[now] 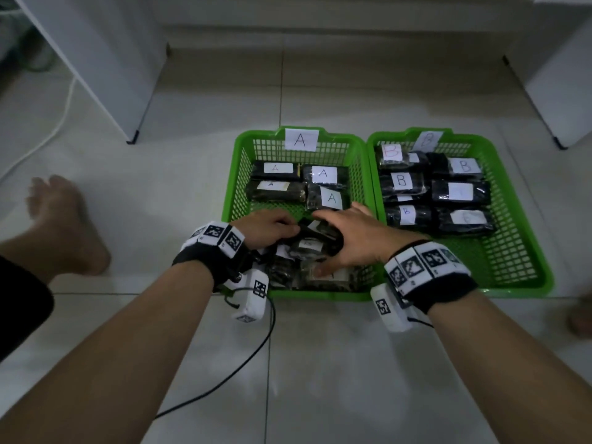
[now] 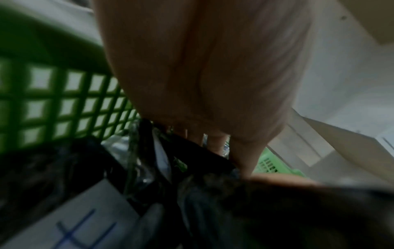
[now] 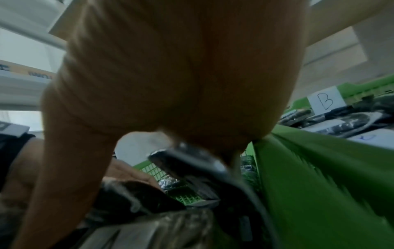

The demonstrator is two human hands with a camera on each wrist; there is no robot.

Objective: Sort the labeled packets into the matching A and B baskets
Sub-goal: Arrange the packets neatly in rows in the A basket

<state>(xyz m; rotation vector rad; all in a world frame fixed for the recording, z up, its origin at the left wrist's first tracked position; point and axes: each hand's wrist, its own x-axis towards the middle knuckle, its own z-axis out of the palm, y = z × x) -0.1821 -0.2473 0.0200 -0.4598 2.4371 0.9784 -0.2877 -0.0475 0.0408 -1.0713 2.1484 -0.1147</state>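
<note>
Two green baskets stand side by side on the floor: basket A (image 1: 231, 187) with its paper label A (image 1: 301, 140), and basket B (image 1: 519, 203) with its label B (image 1: 427, 141). Several black packets marked A lie at the back of basket A, and several marked B fill basket B. A loose pile of black packets (image 1: 307, 246) sits in the near end of basket A. My left hand (image 1: 278, 228) curls its fingers onto one packet (image 2: 198, 153) of that pile. My right hand (image 1: 347, 240) spans the pile, fingers and thumb gripping a packet (image 3: 187, 161).
A bare foot (image 1: 64, 219) rests on the tiled floor at the left, another (image 1: 581, 315) at the right edge. White furniture (image 1: 133, 136) stands at the back left and a white cabinet (image 1: 560, 91) at the right. A black cable (image 1: 250, 357) trails from my left wrist.
</note>
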